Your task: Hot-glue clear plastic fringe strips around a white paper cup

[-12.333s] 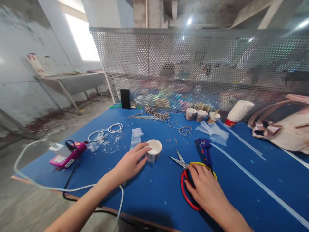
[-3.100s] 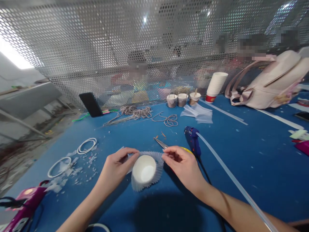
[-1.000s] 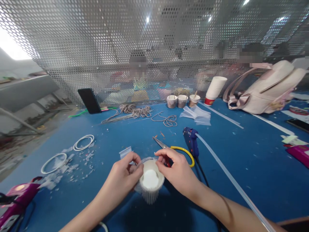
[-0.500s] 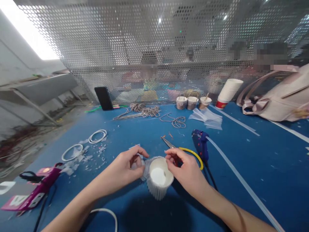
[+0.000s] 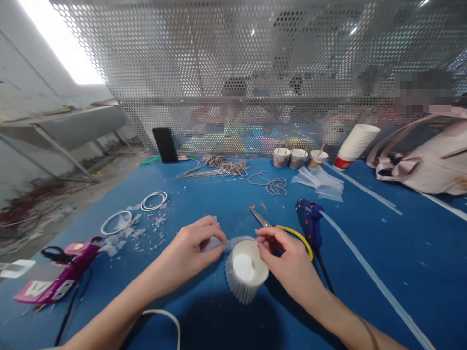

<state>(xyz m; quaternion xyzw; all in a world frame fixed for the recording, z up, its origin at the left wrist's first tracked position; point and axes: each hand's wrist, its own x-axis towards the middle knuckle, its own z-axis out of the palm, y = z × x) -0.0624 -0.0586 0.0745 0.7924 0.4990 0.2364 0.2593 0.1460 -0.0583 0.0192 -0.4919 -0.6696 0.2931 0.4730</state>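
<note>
A white paper cup (image 5: 249,265) stands in front of me with its mouth facing up. A translucent pleated strip (image 5: 239,287) wraps around its outside, and a loose end trails off to the left of the rim. My left hand (image 5: 199,245) pinches that loose end between thumb and fingers. At the cup's right rim my right hand (image 5: 284,253) is closed, its thumb and fingertips against the edge. The curled fingers partly hide what they grip. Just behind the right hand lie scissors (image 5: 288,228) with yellow handles, partly covered by it.
A blue glue gun (image 5: 310,223) with a long translucent stick lies right. Left are a magenta tool (image 5: 60,279), white rings (image 5: 153,201) and scraps. Along the back are a phone (image 5: 165,145), cord (image 5: 233,167), small cups (image 5: 281,158), stacked cups (image 5: 357,146) and a pink bag (image 5: 430,150).
My left thumb and fingers have closed together on the strip's loose end, which is now drawn out leftward from the cup. The whole view has shifted slightly; my right hand stays at the rim.
</note>
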